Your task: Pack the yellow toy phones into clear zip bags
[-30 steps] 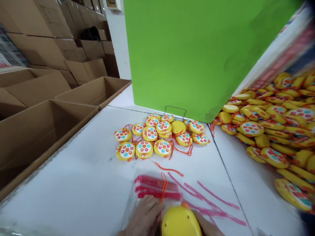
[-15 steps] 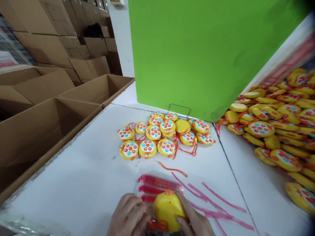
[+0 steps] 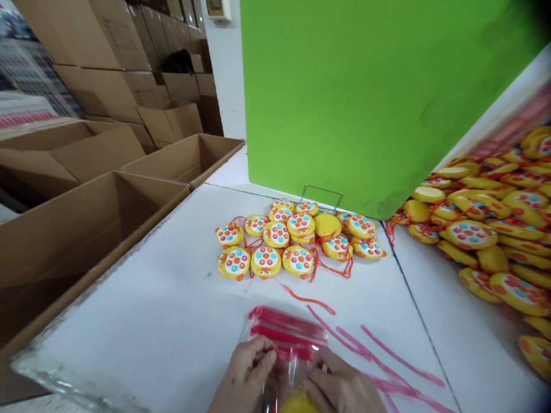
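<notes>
My left hand (image 3: 246, 376) pinches the left edge of a clear plastic bag (image 3: 293, 367) with a pink top band. On the bag's right side, the fingers of my right hand (image 3: 342, 383) are closed on the film. Low between both hands shows a yellow toy (image 3: 299, 403), seen through the clear film and cut off by the frame's bottom. More pink-topped bags (image 3: 286, 322) lie flat just beyond my hands. Farther up the white table sits a group of yellow animal-shaped toys (image 3: 266, 261) with coloured buttons and orange straps.
A loose orange strap (image 3: 310, 300) and several pink strips (image 3: 400, 367) lie on the table (image 3: 142, 321). A large heap of yellow toys (image 3: 469, 235) fills the right side. Behind stands a green panel (image 3: 357, 103); open cardboard boxes (image 3: 142, 201) line the left.
The yellow toy has gone from my right hand's grip to low between my hands, behind clear film. Both hands now grip the bag's sides. The view has shifted slightly left.
</notes>
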The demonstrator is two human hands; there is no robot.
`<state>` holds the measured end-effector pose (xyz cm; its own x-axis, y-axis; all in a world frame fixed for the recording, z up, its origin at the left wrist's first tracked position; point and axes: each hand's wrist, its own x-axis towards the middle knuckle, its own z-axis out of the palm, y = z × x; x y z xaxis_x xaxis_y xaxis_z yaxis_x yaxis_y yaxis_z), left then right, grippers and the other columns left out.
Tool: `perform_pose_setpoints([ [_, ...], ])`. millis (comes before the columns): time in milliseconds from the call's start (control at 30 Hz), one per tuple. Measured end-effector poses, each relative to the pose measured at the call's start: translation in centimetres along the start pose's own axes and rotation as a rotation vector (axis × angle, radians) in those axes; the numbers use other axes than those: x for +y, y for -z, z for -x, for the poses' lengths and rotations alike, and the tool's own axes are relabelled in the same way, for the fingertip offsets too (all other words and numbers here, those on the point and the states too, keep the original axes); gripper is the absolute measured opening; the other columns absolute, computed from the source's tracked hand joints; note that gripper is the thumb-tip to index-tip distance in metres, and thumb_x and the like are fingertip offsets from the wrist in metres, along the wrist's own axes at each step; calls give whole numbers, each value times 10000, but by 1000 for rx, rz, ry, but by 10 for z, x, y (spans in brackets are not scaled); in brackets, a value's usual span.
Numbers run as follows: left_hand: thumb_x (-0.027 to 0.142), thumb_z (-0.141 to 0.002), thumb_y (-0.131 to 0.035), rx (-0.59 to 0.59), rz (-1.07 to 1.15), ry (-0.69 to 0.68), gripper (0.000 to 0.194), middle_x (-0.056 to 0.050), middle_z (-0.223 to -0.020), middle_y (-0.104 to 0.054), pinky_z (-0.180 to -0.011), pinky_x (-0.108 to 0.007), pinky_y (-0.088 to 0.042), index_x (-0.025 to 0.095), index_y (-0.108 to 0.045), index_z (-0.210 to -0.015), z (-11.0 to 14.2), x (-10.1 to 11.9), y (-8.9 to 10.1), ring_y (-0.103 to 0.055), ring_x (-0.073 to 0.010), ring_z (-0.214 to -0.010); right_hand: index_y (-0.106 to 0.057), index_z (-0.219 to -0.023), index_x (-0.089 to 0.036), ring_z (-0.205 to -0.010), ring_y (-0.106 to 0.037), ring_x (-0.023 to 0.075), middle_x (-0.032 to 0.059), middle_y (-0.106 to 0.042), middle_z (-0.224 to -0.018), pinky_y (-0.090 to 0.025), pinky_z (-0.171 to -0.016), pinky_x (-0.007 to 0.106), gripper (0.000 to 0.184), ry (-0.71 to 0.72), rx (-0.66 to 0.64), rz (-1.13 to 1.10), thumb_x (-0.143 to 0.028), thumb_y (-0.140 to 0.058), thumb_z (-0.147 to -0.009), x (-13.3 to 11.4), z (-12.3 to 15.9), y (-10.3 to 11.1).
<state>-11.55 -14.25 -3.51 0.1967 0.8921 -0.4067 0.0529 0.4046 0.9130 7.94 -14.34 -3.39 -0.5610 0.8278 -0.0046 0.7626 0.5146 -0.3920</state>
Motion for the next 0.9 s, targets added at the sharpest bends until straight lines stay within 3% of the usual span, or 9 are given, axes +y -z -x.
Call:
perform_pose_setpoints([
  [167, 382, -789, -509, 66, -86, 40, 282, -51, -866, -676, -792, -328, -479, 165, -661, -885, 9, -12, 5, -605, -214, -855, -605, -925, -236, -689, -657, 155, 18, -666, -814, -509, -564, 212, 186, 34, 260, -46, -150, -455, -856, -18, -17, -8],
  [267, 344, -780, -516, 126, -172, 51, 322, -74, -1053, -658, -899, -366, -437, 179, -655, -1020, 13, -16, 5, -571, -242, -998, -589, -853, -221, -625, -642, 166, 1, -662, -744, -483, -527, 238, 172, 73, 320, 1, -116, -455, -828, -26, -27, -15],
  [333, 292, -793, -497, 110, -235, 2, 281, -59, -980, -679, -866, -350, -453, 183, -670, -986, 13, -12, 2, -586, -233, -942, -572, -769, -213, -569, -624, 168, -3, -645, -685, -448, -482, 245, 189, 97, 344, 47, -90, -435, -810, -31, -33, -17],
  [467, 217, -811, -460, -14, -333, -171, 216, 0, -638, -652, -611, -238, -474, 188, -674, -804, 14, 2, -6, -573, -166, -617, -541, -656, -207, -492, -593, 159, 0, -611, -593, -393, -423, 236, 234, 93, 406, 42, -73, -390, -775, -38, -39, -11],
  [567, 258, -838, -443, -23, -398, -202, 208, 2, -643, -648, -585, -224, -454, 211, -641, -794, 15, 6, -5, -568, -158, -594, -516, -653, -212, -458, -566, 126, -12, -602, -570, -407, -431, 202, 177, -116, 344, -124, -147, -410, -779, -20, -29, 2],
  [633, 313, -864, -407, -40, -401, -169, 237, -17, -683, -655, -597, -236, -458, 207, -604, -784, 15, 3, 0, -586, -169, -623, -502, -678, -222, -469, -565, 127, -18, -602, -571, -431, -467, 206, 150, -350, 272, -186, -238, -419, -801, 10, -10, 12],
  [800, 386, -888, -394, -116, -124, -51, 246, -41, -736, -659, -632, -265, -484, 195, -485, -764, 9, -8, 8, -616, -177, -680, -523, -671, -261, -568, -631, 212, 8, -650, -623, -447, -522, 296, 213, -825, 91, 24, -382, -406, -801, 102, 65, 33],
  [900, 387, -875, -440, -131, 9, -40, 233, -33, -730, -656, -640, -275, -481, 193, -472, -750, 6, -11, 8, -614, -175, -694, -518, -612, -271, -576, -645, 248, 29, -660, -639, -421, -479, 316, 290, -947, -22, 119, -424, -374, -812, 114, 93, 39],
])
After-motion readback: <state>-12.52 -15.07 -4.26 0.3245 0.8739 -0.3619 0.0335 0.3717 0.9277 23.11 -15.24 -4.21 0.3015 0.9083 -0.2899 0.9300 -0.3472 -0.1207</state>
